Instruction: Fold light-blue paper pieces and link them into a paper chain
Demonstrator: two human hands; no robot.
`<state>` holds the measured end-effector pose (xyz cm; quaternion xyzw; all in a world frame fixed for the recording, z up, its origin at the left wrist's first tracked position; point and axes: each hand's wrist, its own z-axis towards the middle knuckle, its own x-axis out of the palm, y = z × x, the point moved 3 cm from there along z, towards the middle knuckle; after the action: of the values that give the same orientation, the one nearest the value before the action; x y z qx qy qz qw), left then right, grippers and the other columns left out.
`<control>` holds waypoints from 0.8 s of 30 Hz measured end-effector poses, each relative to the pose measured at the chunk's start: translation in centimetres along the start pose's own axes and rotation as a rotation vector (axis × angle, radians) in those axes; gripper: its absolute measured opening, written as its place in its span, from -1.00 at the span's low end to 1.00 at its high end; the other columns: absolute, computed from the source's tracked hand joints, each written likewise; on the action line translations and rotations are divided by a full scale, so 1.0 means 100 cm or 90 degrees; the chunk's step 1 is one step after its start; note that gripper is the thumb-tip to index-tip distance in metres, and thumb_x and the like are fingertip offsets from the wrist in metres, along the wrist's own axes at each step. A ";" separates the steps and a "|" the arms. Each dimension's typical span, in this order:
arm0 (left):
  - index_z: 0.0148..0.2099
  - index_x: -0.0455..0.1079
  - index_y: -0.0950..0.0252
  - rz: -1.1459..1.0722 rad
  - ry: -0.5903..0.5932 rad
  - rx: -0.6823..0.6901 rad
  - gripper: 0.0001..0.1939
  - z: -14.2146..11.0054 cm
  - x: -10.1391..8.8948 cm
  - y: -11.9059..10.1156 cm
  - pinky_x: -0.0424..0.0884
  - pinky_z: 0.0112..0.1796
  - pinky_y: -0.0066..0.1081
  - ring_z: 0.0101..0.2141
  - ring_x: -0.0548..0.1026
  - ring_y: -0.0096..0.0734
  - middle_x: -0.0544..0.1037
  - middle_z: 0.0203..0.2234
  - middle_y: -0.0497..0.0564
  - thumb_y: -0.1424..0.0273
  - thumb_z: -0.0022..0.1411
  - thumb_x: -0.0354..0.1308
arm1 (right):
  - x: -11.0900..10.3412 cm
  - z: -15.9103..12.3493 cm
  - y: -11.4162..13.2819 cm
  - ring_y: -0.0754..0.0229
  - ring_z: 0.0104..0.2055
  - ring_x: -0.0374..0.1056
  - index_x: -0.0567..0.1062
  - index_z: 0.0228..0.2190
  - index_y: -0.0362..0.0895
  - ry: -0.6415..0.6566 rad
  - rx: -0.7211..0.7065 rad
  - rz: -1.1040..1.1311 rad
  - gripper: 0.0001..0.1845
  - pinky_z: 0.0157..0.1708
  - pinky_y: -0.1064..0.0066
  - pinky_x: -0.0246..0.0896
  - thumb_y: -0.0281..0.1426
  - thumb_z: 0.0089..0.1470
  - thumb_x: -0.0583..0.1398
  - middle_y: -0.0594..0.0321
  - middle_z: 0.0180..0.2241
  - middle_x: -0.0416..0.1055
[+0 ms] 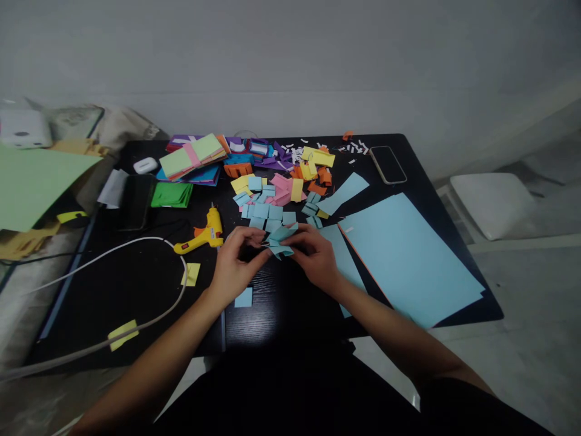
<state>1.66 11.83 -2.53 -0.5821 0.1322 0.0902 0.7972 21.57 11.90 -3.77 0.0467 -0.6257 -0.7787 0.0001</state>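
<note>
Between my two hands, just above the black table, is a folded light blue paper piece [280,240] with several flaps standing out. My left hand [239,257] pinches its left side with thumb and fingers. On the other side, my right hand [316,251] grips its right edge. Just beyond my fingers lies a cluster of small light blue paper squares [267,211], some of them folded. A single light blue square [244,297] rests on the table below my left hand. To the left of that hand lies a yellow glue gun [202,234].
Large light blue sheets [408,260] cover the table's right side, near a phone [388,165]. Coloured paper stacks [195,157], green paper [171,195] and white scraps lie toward the back. A pale cable [149,324] loops across the left. A white stool [492,203] stands right.
</note>
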 end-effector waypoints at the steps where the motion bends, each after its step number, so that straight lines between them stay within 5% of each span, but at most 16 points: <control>1: -0.02 0.54 0.22 -0.002 0.011 -0.007 -0.72 0.001 0.001 0.001 0.55 -0.16 -0.34 -0.22 0.57 -0.34 0.61 -0.19 0.04 0.33 0.23 0.40 | 0.002 -0.001 -0.002 0.05 -0.04 0.52 0.66 -0.32 -0.01 0.013 0.022 0.026 -0.87 0.06 0.13 0.45 -0.24 0.11 0.42 0.16 -0.09 0.55; 5: -0.18 0.59 0.22 -0.024 0.059 -0.054 -0.87 0.002 0.004 0.005 0.51 -0.23 -0.37 -0.34 0.55 -0.39 0.63 -0.35 -0.02 0.29 0.28 0.36 | 0.008 -0.004 -0.008 0.12 -0.20 0.57 0.53 -0.24 -0.02 0.006 0.105 0.111 -0.71 -0.06 0.21 0.52 -0.26 0.03 0.46 0.27 -0.28 0.59; 11: -0.22 0.50 0.25 -0.092 0.062 -0.114 -0.81 -0.001 0.013 0.011 0.46 -0.36 -0.43 -0.45 0.52 -0.44 0.58 -0.44 -0.06 0.23 0.31 0.31 | 0.012 0.001 -0.015 0.14 -0.13 0.59 0.46 -0.13 -0.02 -0.015 0.177 0.208 -0.37 -0.07 0.26 0.56 -0.30 -0.23 0.57 0.23 -0.14 0.61; 18: -0.05 0.51 0.27 -0.126 0.067 -0.144 -0.70 -0.001 0.018 0.013 0.51 -0.20 -0.37 -0.30 0.58 -0.37 0.64 -0.30 0.02 0.23 0.24 0.35 | 0.009 0.005 -0.023 0.06 -0.20 0.62 0.60 -0.23 -0.11 0.023 0.232 0.182 -0.52 -0.02 0.16 0.54 -0.23 -0.20 0.55 0.22 -0.31 0.68; 24: -0.27 0.52 0.28 -0.083 0.096 -0.159 -0.75 0.001 0.016 0.017 0.41 -0.30 -0.43 -0.42 0.49 -0.43 0.60 -0.44 -0.07 0.19 0.19 0.37 | 0.014 0.003 -0.029 0.06 -0.20 0.61 0.64 -0.31 -0.10 0.069 0.227 0.176 -0.61 0.02 0.14 0.49 -0.22 -0.20 0.54 0.23 -0.29 0.68</control>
<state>2.65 12.43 -4.49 -0.6893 0.1417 0.0103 0.7104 20.28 12.74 -6.68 0.0014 -0.7528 -0.6449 0.1319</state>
